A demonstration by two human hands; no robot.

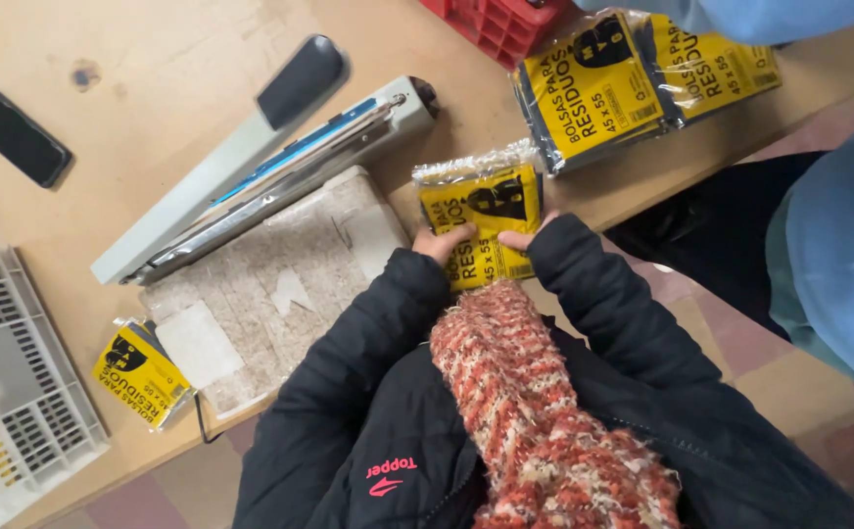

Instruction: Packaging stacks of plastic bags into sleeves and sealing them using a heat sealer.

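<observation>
Head view: left hand (440, 242) & right hand (520, 238) both closed on a yellow bag pack (481, 220), held at table (182, 78) edge, just right of the heat sealer (251, 162). Two more packs (642, 73) lie farther right.

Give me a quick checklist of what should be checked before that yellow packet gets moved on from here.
1. Both hands on the packet: ok. The left hand and right hand each grip the lower part of the yellow packet.
2. Packet's clear top edge closed: cannot tell; the plastic is crinkled and glossy.
3. Heat sealer ready: ok, its arm is raised and nothing lies across the bar.
4. Padded board in front of the sealer free: ok.
5. Finished packets out of the way: ok. The stack of yellow packets lies apart, at the table's far edge.
6. Phone clear of the work: ok, far off to the side.
</observation>
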